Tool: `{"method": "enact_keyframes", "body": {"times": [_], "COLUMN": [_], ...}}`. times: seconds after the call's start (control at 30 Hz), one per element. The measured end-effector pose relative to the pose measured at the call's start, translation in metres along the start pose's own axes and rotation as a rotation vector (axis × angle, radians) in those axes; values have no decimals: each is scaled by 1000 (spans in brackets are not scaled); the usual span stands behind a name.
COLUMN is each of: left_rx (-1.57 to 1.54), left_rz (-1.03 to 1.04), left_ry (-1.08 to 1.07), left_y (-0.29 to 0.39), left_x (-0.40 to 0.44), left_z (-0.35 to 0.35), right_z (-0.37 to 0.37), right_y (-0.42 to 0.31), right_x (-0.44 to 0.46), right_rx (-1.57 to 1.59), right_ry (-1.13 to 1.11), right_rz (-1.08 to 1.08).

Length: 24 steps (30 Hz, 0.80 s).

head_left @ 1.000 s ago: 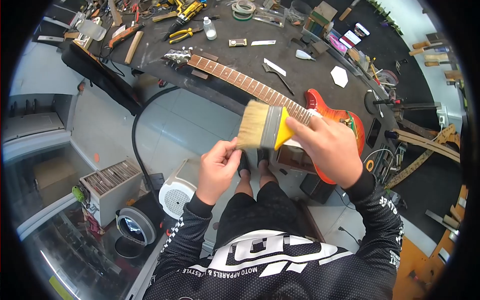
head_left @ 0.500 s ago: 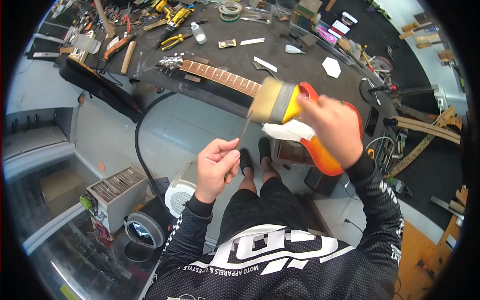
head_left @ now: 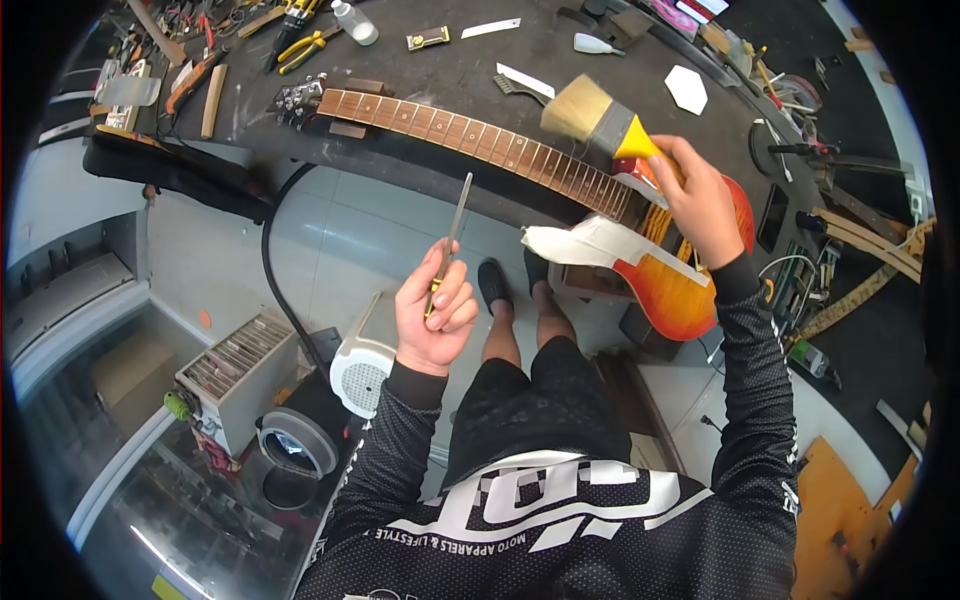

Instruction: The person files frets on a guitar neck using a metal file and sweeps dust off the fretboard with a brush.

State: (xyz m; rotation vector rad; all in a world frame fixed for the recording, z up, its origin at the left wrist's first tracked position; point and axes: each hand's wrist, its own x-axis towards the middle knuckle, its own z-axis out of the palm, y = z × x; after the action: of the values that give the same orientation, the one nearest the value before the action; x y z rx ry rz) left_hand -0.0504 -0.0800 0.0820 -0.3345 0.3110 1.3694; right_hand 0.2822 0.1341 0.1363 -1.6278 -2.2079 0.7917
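My left hand [head_left: 437, 312] is closed around the handle of a slim metal file [head_left: 460, 210], its tip pointing up and away from me, apart from the bench. In my right hand [head_left: 703, 205] is a wide paintbrush [head_left: 585, 108], gripped by its yellow handle, bristles to the left. Below the brush lies an electric guitar: its fretted neck [head_left: 450, 130] stretches left along the bench, and its orange-red body [head_left: 672, 300] sits under and beside my right hand. White cloth or paper [head_left: 572, 247] covers the horn of the body on my side.
On the dark workbench [head_left: 400, 75] are a small dark brush [head_left: 520, 88], a white hexagonal piece [head_left: 686, 90], a clear bottle [head_left: 355, 22] and yellow pliers [head_left: 305, 48]. A black hose [head_left: 270, 260] curves down left. A white slotted box [head_left: 235, 370] stands on the left.
The paintbrush has moved away from the file, up and right over the guitar body. My left hand has turned the file more upright. The view has shifted, showing more of the fretboard.
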Motion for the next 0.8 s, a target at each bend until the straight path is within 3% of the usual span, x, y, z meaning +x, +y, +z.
{"method": "enact_keyframes", "body": {"times": [0.13,0.23,0.4,0.53,0.63,0.8], "left_rx": [75,298,410,494,827,1589], "left_rz": [42,111,135,229,306,630], "left_ry": [13,113,112,253,288,208], "left_y": [-6,-24,-37,-48,-55,-63], "left_x": [11,20,28,36,47,62], "left_z": [11,34,39,27,14,-14], "right_z": [0,-14,8,25,49,85], "right_y": [-21,-60,17,66,77,90], "right_x": [-27,-30,29,72,85,102], "right_rx": [-74,-80,-216,-241,-192,-143], "right_ry": [59,-171,266,206,191,209], "right_rz": [-319,-397,-323,-237,-292,-376]}}
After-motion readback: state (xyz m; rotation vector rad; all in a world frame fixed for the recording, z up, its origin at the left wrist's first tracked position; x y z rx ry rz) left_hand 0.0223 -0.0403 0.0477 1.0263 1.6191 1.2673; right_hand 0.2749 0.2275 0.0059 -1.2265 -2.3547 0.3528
